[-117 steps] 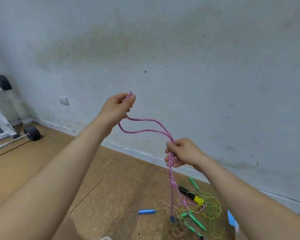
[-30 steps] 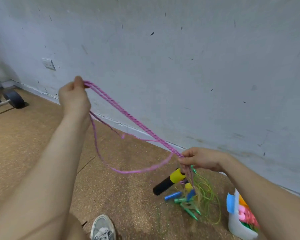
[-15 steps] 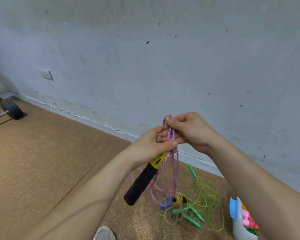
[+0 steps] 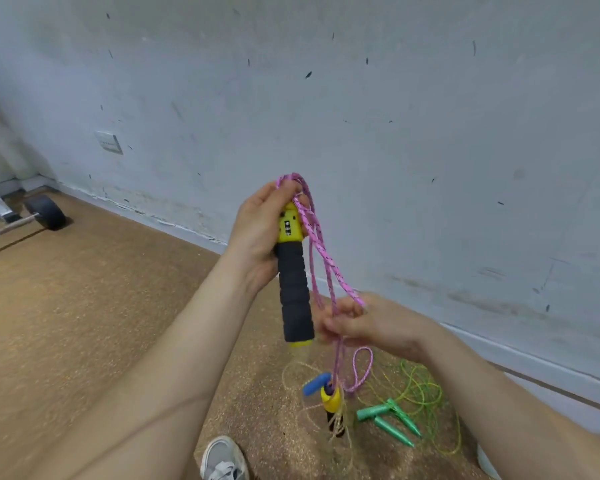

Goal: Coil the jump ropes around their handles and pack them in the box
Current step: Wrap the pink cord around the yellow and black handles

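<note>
My left hand [image 4: 260, 233] grips the yellow top of a black foam jump-rope handle [image 4: 294, 292], held upright in front of the wall, with loops of pink rope [image 4: 317, 244] bunched over its top. My right hand [image 4: 364, 323], lower and to the right, pinches the pink strands beside the handle's bottom end. Below it the rope hangs down to the second yellow and black handle [image 4: 333, 407], which dangles just above the floor. The box shows only as a white corner [image 4: 487, 462] at the lower right edge.
On the cork floor lie a blue handle [image 4: 316, 383], green handles [image 4: 388, 419] with tangled green rope [image 4: 426, 396], and a thin tan rope. My grey shoe [image 4: 222, 459] is at the bottom. A barbell wheel [image 4: 45, 213] sits at far left by the wall.
My hands, together at the rope's top half a second ago, have parted: the left raised the handle upright, the right slid down the pink strands. Before that the rope was stretched wide between them.
</note>
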